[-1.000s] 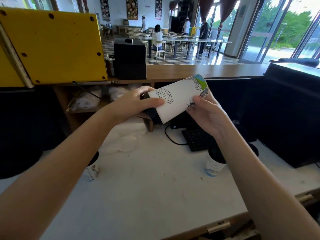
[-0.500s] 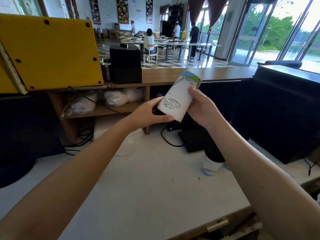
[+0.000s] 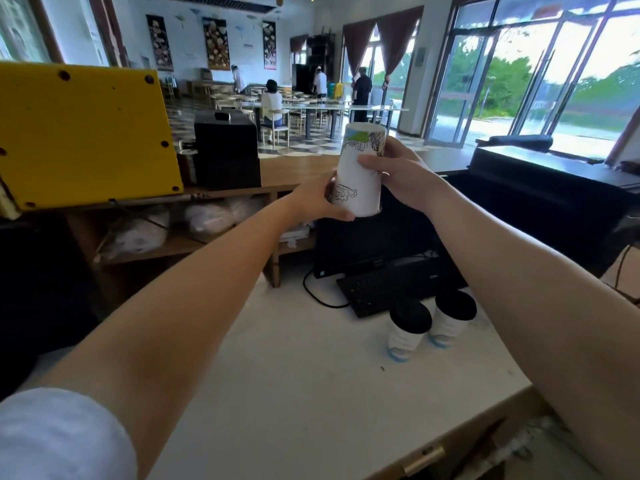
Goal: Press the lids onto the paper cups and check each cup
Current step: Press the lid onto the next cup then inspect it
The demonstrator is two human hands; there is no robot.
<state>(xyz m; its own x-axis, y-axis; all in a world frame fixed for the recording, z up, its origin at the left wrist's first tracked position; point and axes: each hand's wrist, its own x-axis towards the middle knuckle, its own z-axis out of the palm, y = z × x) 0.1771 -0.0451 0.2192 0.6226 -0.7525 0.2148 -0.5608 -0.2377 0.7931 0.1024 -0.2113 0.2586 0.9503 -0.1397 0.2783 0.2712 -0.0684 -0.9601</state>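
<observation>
Nearest, on the counter (image 3: 277, 375): two lidded cups (image 3: 408, 327) stand upright, touching or nearly so, towards the right edge, black lids on.
Just behind them: a black keyboard (image 3: 391, 285) lies at the back edge, with a dark screen (image 3: 381, 237) rising beyond it.
Cup in hand: a printed paper cup (image 3: 358, 181) is held up in the air over the back edge, well clear of the counter, base uppermost and nearly upright.
Left hand (image 3: 311, 202): curled round the lower end, thumb across the front.
Right hand (image 3: 398, 171): fingers wrapped round the upper half.
Lid on this cup: I cannot make it out against the dark screen.
Step, as I read it: checking this cup, turned over to test that the lid holds.
Next move: probably turn it upright with both hands and stand it beside the other two.
</observation>
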